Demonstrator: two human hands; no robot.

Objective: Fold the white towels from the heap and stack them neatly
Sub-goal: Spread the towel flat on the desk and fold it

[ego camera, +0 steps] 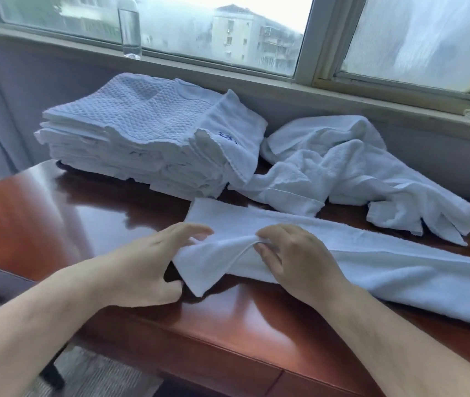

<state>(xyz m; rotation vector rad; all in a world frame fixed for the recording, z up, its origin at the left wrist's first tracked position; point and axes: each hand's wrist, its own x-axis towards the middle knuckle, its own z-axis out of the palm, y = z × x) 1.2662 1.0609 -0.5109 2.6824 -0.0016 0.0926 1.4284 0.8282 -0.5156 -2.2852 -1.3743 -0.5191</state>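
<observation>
Towel [371, 262] lies along the table's [27, 219] near edge. Your right hand [294, 259] pinches a raised fold; left hand [148, 265] fingers relaxed, touching its end. Stack [148, 133] far-left, heap [342, 173] far-right.

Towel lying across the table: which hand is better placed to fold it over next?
Probably the left hand: it sits at the towel's free end, while the right hand pinches a ridge further along.

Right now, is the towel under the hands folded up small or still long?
Still long: the towel lies as a narrow strip across the table, right hand pinching its end.
</observation>
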